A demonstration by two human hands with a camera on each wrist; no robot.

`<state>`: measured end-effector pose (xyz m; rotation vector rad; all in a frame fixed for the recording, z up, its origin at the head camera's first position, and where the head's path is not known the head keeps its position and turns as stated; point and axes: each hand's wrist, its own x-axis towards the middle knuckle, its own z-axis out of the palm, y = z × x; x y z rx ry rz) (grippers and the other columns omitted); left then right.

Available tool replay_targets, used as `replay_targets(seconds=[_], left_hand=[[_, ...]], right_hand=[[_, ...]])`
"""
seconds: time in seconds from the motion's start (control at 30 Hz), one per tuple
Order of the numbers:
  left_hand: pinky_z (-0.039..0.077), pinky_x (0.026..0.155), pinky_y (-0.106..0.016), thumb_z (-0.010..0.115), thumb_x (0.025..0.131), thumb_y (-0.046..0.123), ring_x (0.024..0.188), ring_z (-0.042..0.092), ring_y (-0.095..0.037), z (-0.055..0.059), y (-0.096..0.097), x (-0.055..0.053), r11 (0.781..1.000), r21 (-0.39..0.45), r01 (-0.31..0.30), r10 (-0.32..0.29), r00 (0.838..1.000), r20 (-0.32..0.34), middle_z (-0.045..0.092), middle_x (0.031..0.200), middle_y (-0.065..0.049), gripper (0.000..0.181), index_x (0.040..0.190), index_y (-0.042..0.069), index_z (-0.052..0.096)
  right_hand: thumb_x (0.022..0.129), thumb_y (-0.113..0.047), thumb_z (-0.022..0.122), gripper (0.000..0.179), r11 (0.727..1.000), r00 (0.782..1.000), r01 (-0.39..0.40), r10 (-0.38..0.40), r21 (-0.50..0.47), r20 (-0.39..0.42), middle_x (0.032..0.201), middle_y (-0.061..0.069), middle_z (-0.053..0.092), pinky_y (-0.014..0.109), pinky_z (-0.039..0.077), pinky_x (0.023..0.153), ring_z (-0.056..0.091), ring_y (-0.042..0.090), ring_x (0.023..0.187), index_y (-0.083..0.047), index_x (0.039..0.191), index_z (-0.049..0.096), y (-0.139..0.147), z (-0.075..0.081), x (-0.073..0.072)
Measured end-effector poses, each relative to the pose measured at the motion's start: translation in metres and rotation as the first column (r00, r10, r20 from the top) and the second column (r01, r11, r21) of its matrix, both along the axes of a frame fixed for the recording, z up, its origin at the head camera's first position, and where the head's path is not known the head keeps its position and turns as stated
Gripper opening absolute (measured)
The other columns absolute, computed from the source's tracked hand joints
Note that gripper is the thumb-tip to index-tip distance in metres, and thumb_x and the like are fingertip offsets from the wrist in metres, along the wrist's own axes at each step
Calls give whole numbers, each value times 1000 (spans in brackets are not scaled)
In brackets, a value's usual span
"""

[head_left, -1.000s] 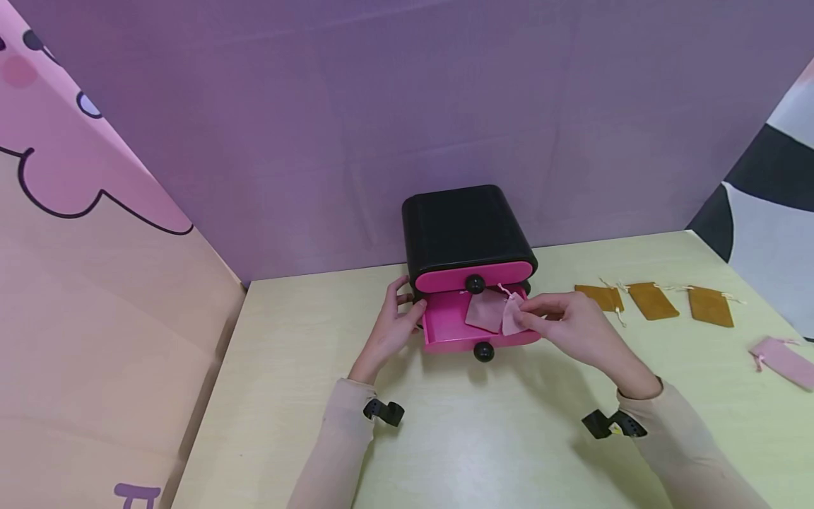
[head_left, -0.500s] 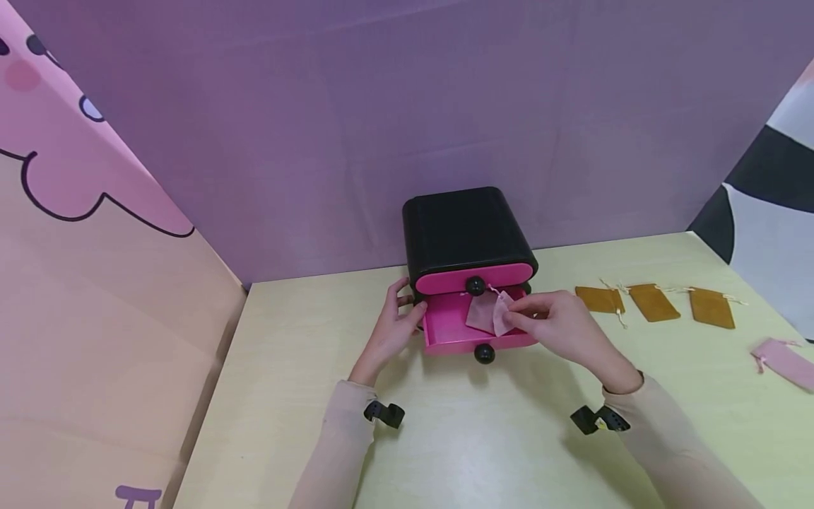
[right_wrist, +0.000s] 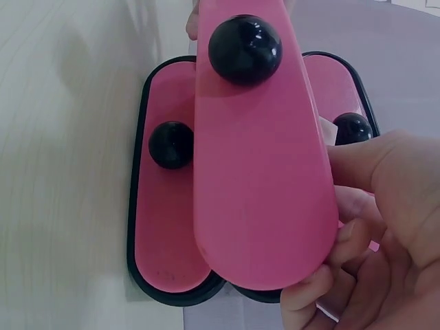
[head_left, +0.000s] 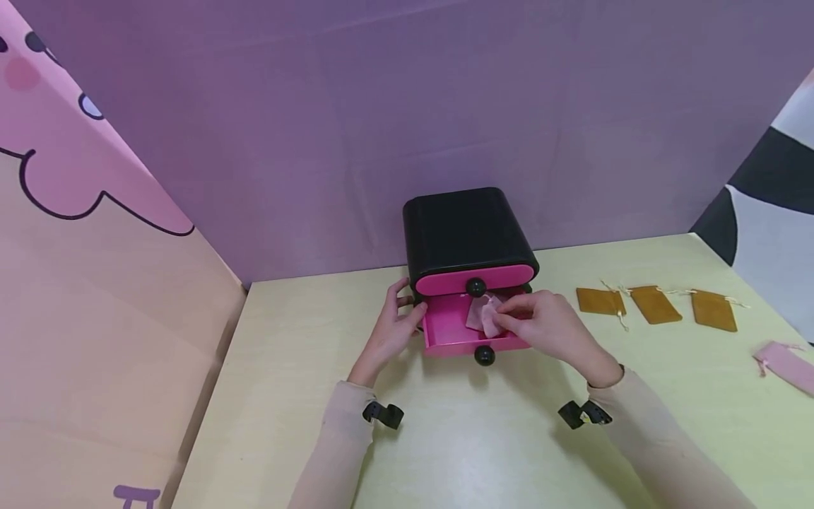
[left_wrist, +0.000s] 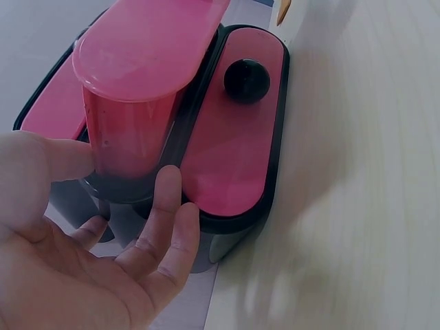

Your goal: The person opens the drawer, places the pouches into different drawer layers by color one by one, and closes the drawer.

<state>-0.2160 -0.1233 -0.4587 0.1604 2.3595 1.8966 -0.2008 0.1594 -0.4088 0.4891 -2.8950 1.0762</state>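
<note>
A small black cabinet (head_left: pixel 467 230) with pink drawers stands against the back wall, its middle drawer (head_left: pixel 444 322) pulled out. My left hand (head_left: pixel 391 332) holds that drawer's left side; in the left wrist view, the thumb lies on one side and curled fingers sit at the other. My right hand (head_left: pixel 552 325) pinches a pink drawstring pouch (head_left: pixel 490 319) over the drawer's right half. Beneath it another pink pouch (head_left: pixel 473 312) lies flat inside, partly covered. In the right wrist view the pink drawer front (right_wrist: pixel 265 172) hides most of the pinched pouch.
Three brown drawstring pouches (head_left: pixel 655 305) lie in a row on the table right of the cabinet. A pink pouch (head_left: pixel 785 364) rests near the table's right edge. The top drawer (head_left: pixel 475 280) is closed, and so is the bottom drawer (left_wrist: pixel 230 137). A purple cloth wall (head_left: pixel 331 141) rises behind.
My right hand has moved left with the pinched pouch, bringing it further over the pouch in the drawer. The left hand stays in place.
</note>
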Motion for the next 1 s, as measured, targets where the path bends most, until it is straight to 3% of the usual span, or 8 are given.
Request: replay_targets(seconds=[0.37, 0.73, 1.0], left_hand=[[61, 90, -43, 58, 109, 25, 117, 70, -38, 2, 1, -2, 1000, 7, 6, -6, 1000, -11, 49, 152, -25, 67, 167, 16, 24], [62, 88, -43, 58, 109, 25, 118, 71, -39, 0, 0, -1, 1000, -1, -13, 13, 1000, -15, 50, 153, -26, 67, 166, 15, 26], [61, 87, -40, 58, 109, 26, 120, 70, -40, 0, 1, 0, 1000, 0, -5, 5, 1000, -10, 49, 153, -25, 68, 167, 16, 25]], right_hand=[[95, -25, 80, 21, 999, 999, 28, -28, 17, -27, 89, 4, 82, 31, 45, 66, 64, 20, 81, -9, 107, 86, -4, 3, 1], [95, -23, 79, 19, 1000, 999, 24, -24, 12, -30, 86, 3, 82, 30, 44, 63, 61, 18, 76, -10, 107, 86, -4, -4, -3], [97, -22, 78, 16, 1000, 999, 25, -26, -8, -27, 87, 1, 82, 32, 49, 69, 72, 22, 86, -10, 105, 85, -1, -5, 0]])
